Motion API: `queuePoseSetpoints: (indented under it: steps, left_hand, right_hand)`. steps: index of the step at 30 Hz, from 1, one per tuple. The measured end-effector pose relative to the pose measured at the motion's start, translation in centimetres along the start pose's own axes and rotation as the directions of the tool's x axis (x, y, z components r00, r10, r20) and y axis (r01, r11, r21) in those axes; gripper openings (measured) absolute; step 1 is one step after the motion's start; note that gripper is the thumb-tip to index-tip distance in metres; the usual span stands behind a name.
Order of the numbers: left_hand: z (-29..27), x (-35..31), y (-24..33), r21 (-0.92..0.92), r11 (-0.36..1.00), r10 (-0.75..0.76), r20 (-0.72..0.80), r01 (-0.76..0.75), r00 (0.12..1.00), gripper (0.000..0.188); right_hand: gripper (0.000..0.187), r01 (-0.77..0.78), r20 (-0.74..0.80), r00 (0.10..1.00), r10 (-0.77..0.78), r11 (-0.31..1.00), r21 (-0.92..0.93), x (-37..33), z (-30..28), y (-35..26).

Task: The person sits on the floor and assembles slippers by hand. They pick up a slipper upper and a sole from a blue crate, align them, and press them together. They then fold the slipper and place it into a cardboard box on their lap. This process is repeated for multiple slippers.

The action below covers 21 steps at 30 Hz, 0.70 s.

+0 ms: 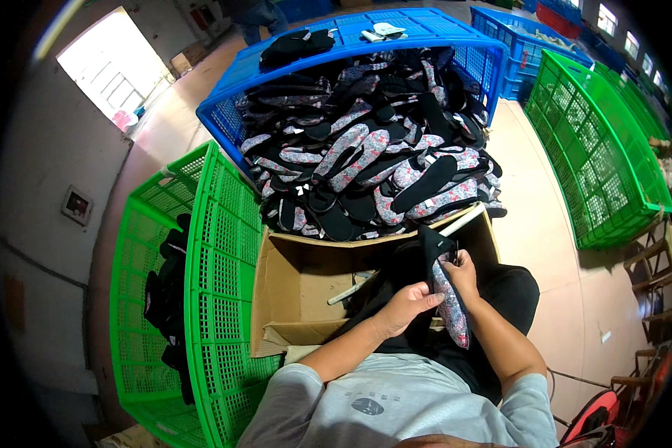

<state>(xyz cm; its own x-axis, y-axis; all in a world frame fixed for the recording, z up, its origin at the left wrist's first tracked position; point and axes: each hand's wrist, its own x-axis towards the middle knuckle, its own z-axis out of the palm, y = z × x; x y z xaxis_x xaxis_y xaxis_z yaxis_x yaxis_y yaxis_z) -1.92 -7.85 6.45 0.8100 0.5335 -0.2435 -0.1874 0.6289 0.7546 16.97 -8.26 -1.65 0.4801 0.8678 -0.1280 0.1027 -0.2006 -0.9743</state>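
Observation:
Over my lap I hold a slipper, black with a grey and pink floral face. Its black end points away from me and the floral end toward my body. My left hand grips its left edge, thumb laid along the floral face. On the other side my right hand is closed at the upper right edge; a small dark shape by its fingertips is too unclear to name. Just beyond, a large pile of similar black and floral slippers spills from a blue crate tipped on its side.
An open cardboard box stands between me and the pile, with a pale rod inside. To the left, a green crate holds black items. Another green crate stands right, near stacked blue crates. A person's legs show at the back.

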Motion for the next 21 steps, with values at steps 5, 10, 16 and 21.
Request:
queuePoseSetpoints:
  steps: [5,10,16,21]
  left_hand:
    - [0.1,0.0,0.1,0.057,0.976,0.214,-0.056,-0.211,0.975,0.019]
    - [-1.8,-0.5,1.9,0.071,0.912,0.406,-0.296,-0.404,0.865,0.014]
    - [-1.8,-2.0,2.7,0.258,0.904,0.427,-0.496,-0.342,0.756,0.021]
    - [-3.0,-2.1,1.4,0.216,0.931,0.363,-0.468,-0.294,0.806,0.019]
  right_hand:
    - [0.017,-0.086,0.169,0.984,0.06,0.985,0.149,-0.8,0.8,-0.4]
    - [0.016,-0.148,0.273,0.961,0.052,0.928,0.343,-1.6,0.1,-3.2]
    - [0.027,-0.195,0.387,0.921,0.051,0.919,0.343,-3.2,-2.4,-7.4]
    - [0.032,-0.02,0.371,0.924,-0.093,0.957,0.289,-4.0,-2.8,-5.8]
